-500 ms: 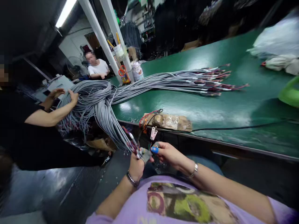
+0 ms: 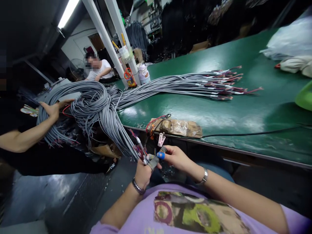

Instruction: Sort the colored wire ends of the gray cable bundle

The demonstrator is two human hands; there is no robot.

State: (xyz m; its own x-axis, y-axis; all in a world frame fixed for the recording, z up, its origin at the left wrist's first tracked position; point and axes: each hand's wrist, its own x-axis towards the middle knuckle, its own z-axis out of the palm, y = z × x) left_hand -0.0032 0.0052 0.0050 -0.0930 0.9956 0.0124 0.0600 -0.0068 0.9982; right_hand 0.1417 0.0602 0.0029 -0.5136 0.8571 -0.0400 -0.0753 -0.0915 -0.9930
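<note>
Extending forward from a purple shirt (image 2: 131, 213), both forearms converge below the near edge of the bench. The left hand (image 2: 143, 174), wrist circled by a dark bracelet (image 2: 137, 187), is curled around the stripped ends (image 2: 143, 155) of a bundle of grey cables (image 2: 114, 130), its thumb wrapped in grey and directed toward the other hand. The right hand (image 2: 175, 159) meets it from the opposite side, forearm slanting inward, a silver band (image 2: 204, 175) at the wrist; its blue-wrapped thumb and forefinger pinch thin coloured wires (image 2: 155, 151), tips partly hidden. A pink clip (image 2: 161, 139) is located just beyond the right hand, near a wooden block (image 2: 181, 127) at the edge of the green bench (image 2: 243, 113). The held bundle rises left onto the bench, near a co-worker's hand (image 2: 52, 110) on looped cable. Further cables (image 2: 165, 85) lie across the surface. Beyond, a seated person in white (image 2: 106, 67) rests an arm forward.
</note>
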